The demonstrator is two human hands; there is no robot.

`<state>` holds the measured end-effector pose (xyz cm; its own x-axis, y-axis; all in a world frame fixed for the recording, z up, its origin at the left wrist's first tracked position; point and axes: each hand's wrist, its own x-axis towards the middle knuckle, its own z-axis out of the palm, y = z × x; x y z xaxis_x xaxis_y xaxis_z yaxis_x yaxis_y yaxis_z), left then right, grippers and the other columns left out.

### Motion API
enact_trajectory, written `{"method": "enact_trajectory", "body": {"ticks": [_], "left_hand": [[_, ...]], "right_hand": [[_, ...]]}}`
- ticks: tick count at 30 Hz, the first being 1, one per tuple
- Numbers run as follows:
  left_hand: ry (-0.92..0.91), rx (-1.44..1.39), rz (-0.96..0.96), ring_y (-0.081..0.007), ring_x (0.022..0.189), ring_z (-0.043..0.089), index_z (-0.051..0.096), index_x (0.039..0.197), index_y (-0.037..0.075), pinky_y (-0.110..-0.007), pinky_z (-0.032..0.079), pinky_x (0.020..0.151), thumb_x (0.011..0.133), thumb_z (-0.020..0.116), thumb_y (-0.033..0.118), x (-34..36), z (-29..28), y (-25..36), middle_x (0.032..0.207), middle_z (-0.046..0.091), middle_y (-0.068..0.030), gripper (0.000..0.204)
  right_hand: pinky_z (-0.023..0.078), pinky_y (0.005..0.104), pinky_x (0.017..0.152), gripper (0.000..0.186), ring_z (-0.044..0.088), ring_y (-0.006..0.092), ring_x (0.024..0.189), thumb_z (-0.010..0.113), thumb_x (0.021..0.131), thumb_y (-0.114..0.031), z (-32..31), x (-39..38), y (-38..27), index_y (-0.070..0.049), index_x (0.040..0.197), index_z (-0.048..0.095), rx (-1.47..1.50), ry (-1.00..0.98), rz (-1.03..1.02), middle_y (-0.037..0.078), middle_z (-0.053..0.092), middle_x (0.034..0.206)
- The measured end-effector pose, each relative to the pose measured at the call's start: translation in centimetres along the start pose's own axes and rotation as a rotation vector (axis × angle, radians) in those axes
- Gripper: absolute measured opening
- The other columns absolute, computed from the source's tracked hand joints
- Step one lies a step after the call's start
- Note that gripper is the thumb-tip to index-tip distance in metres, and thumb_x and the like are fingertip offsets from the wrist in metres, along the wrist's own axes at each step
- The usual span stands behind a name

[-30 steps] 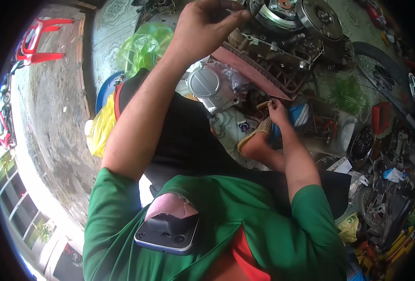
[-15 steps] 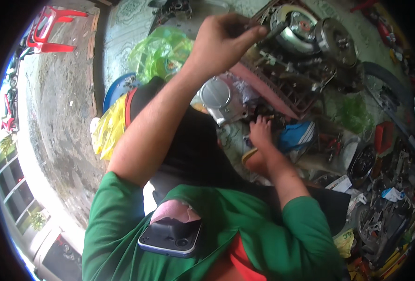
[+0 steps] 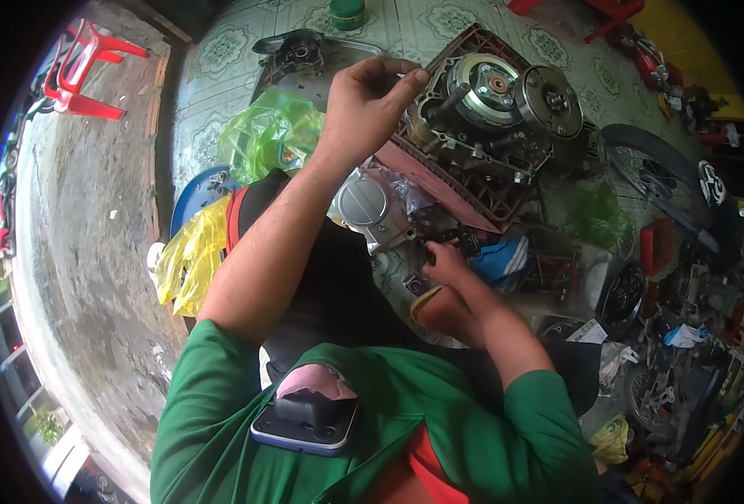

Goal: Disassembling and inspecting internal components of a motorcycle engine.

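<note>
My left hand [image 3: 370, 105] is raised at the near left side of a motorcycle engine [image 3: 489, 118]. Its thumb and forefinger come together; whatever lies between them is too small or hidden to name. The engine rests on a reddish-brown plastic crate [image 3: 447, 189], its round clutch drum [image 3: 550, 101] and a silver rotor-like disc [image 3: 483, 88] facing up. Low by the crate's near side, my right hand [image 3: 447, 265] reaches among small dark parts, fingers curled around something dark I cannot make out. Left of it lies a silver engine cover [image 3: 364, 203].
A green plastic bag [image 3: 271, 130], a blue basin [image 3: 197, 202] with small parts and a yellow bag [image 3: 191, 256] sit on my left. A metal tray [image 3: 326, 84] carries a dark casing [image 3: 292, 52]. To the right are a tyre [image 3: 653, 176], a red bin [image 3: 657, 244] and heaped parts.
The view has shifted, so the engine and crate appear lower and further left. My right hand's fingers, outstretched over the parts before, now bend inward. My left hand keeps its pinched shape beside the engine.
</note>
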<state>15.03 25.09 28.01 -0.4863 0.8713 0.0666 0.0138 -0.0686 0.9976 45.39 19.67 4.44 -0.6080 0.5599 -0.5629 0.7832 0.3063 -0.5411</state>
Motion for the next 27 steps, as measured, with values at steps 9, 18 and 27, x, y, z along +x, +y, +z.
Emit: {"method": "enact_trajectory", "body": {"ticks": [9, 18, 27], "left_hand": [[0.132, -0.301, -0.097, -0.0092, 0.064, 0.056, 0.069, 0.101, -0.003, -0.025, 0.048, 0.061, 0.085, 0.073, 0.029, 5.9, 0.1, 2.6, 0.081, 0.066, -0.0043, 0.036], [-0.048, 0.154, -0.046, -0.0191, 0.09, 0.063, 0.07, 0.109, -0.002, -0.032, 0.05, 0.082, 0.09, 0.066, 0.043, 7.6, 2.4, -3.6, 0.1, 0.069, -0.0134, 0.049], [-0.316, 0.282, 0.006, -0.0371, 0.133, 0.042, 0.056, 0.132, 0.0, -0.041, 0.032, 0.112, 0.098, 0.03, 0.064, 7.2, 4.7, -6.7, 0.14, 0.048, -0.0233, 0.077]], "right_hand": [[0.052, 0.0357, 0.077, 0.027, 0.066, 0.0248, 0.092, 0.058, 0.086, -0.004, -8.9, -5.0, -2.5, -0.002, 0.113, 0.061, 0.384, -0.14, -0.15, 0.017, 0.066, 0.101], [0.046, 0.0194, 0.061, 0.028, 0.056, 0.0053, 0.073, 0.052, 0.1, -0.019, -25.7, -11.2, -14.4, -0.005, 0.123, 0.059, 0.657, -0.149, 0.002, 0.005, 0.068, 0.102], [0.041, 0.0185, 0.054, 0.024, 0.057, 0.0038, 0.064, 0.065, 0.093, -0.022, -32.5, -9.7, -18.3, -0.001, 0.104, 0.068, 0.433, 0.061, 0.016, 0.008, 0.073, 0.098]]}}
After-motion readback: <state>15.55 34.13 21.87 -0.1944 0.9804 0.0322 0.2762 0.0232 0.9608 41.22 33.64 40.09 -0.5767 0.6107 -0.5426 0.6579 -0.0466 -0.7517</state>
